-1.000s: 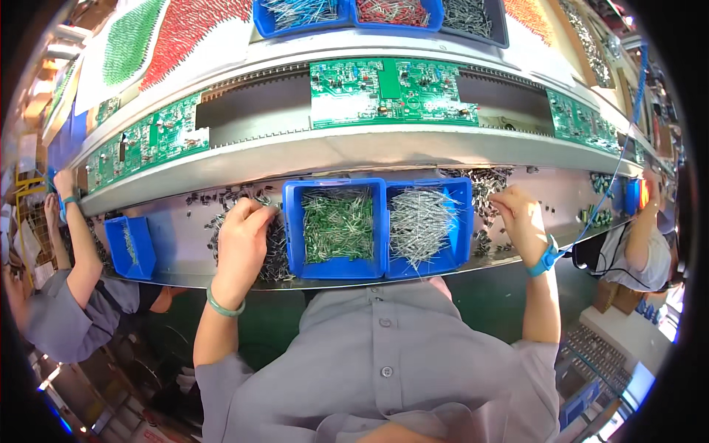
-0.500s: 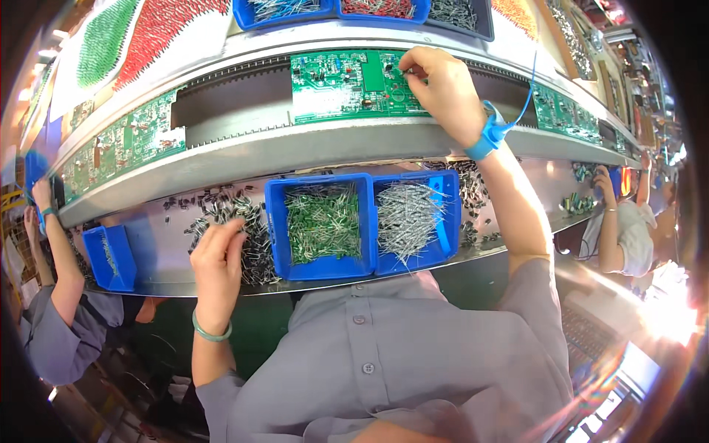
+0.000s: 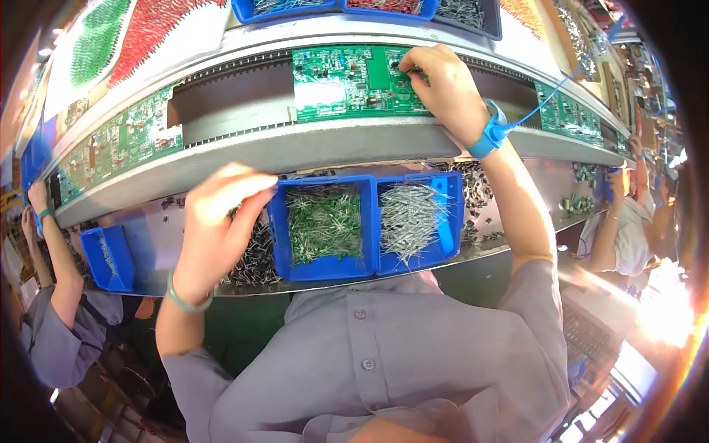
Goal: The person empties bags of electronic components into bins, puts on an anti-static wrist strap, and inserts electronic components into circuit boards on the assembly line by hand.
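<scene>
My right hand (image 3: 449, 92), a blue wrist strap on its wrist, is over the right part of a green circuit board (image 3: 332, 80). Its thumb and fingertips are pinched together at the board's surface; anything between them is too small to make out. Left of the blue bins, my left hand (image 3: 221, 225) is raised above a pile of small black components (image 3: 258, 255), slightly blurred. Its thumb and fingers come together in a pinch, and whatever they hold cannot be made out. One blue bin (image 3: 325, 271) contains green-bodied leaded parts (image 3: 321, 225); its neighbour contains pale leaded parts (image 3: 408, 221).
The board sits in a conveyor rail (image 3: 244, 133) with more green boards (image 3: 122, 140) along it. Blue bins (image 3: 284, 15) of parts stand beyond. A smaller blue bin (image 3: 109, 258) is at left. Co-workers' arms (image 3: 65, 258) show at both sides. A cord (image 3: 543, 103) runs from my strap.
My left hand has risen from the black component pile, up and forward toward the rail. The right hand stays at nearly the same spot on the board.
</scene>
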The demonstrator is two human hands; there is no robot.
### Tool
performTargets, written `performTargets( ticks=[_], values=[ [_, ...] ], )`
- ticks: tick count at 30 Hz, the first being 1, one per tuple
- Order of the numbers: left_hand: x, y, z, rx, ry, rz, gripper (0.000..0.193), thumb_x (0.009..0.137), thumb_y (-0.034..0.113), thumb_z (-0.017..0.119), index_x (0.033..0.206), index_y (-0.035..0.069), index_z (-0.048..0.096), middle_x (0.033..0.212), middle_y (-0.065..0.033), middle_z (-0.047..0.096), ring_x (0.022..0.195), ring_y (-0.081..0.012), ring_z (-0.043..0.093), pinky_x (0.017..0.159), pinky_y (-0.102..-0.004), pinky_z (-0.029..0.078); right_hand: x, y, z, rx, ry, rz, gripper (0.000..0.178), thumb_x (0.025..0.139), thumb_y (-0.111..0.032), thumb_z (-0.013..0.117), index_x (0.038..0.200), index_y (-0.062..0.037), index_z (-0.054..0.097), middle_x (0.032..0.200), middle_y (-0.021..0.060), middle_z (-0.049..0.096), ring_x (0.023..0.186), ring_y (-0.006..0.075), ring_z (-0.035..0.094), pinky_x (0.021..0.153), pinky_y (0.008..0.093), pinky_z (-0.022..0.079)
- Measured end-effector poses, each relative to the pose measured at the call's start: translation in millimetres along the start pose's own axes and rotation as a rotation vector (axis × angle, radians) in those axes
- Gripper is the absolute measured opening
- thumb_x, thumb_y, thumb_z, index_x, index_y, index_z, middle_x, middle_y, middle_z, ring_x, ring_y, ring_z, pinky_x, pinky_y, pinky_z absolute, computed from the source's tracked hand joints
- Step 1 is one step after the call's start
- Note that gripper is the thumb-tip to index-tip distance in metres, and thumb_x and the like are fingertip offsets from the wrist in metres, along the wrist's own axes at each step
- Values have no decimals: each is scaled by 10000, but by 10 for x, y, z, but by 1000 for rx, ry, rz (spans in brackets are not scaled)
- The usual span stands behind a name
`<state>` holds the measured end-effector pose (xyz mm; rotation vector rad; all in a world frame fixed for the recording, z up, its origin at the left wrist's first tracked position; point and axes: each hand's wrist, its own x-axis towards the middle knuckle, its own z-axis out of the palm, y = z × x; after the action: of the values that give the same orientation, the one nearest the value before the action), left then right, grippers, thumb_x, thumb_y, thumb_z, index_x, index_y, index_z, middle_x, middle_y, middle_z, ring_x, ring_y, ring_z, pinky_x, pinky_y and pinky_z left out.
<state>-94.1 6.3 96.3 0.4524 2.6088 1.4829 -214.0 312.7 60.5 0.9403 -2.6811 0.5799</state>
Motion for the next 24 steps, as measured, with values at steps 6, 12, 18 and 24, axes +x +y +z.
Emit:
performTargets(
  ticks=[6,12,18,24],
  values=[
    [970,-163,192,80,86,334,108,809,31,607,891,-27,646,788,-85,634,681,-128,570,633,-246,464,-152,-928,-156,206,-236,-71,248,675,-98,584,914,-35,578,942,170,578,871,342,545,749,425,463],
    [1615,-351,250,493,-95,618,98,752,18,600,842,-7,631,795,-102,624,777,-281,582,718,-340,473,-574,-1772,280,24,-380,-311,62,683,-130,567,689,-69,577,720,25,512,721,180,509,610,306,412],
    [1696,-349,217,537,-234,704,101,703,-11,592,800,0,616,820,-91,620,854,-284,557,759,-356,460,-610,-1717,365,156,-406,-376,68,670,-124,591,686,-59,606,636,45,532,635,176,542,492,275,415],
    [1618,-257,177,569,-241,700,111,689,-30,580,792,1,609,814,-85,615,852,-277,553,750,-350,466,-606,-1688,265,234,-408,-275,92,675,-104,580,723,-25,574,719,60,522,712,195,543,569,289,473]
  ],
)
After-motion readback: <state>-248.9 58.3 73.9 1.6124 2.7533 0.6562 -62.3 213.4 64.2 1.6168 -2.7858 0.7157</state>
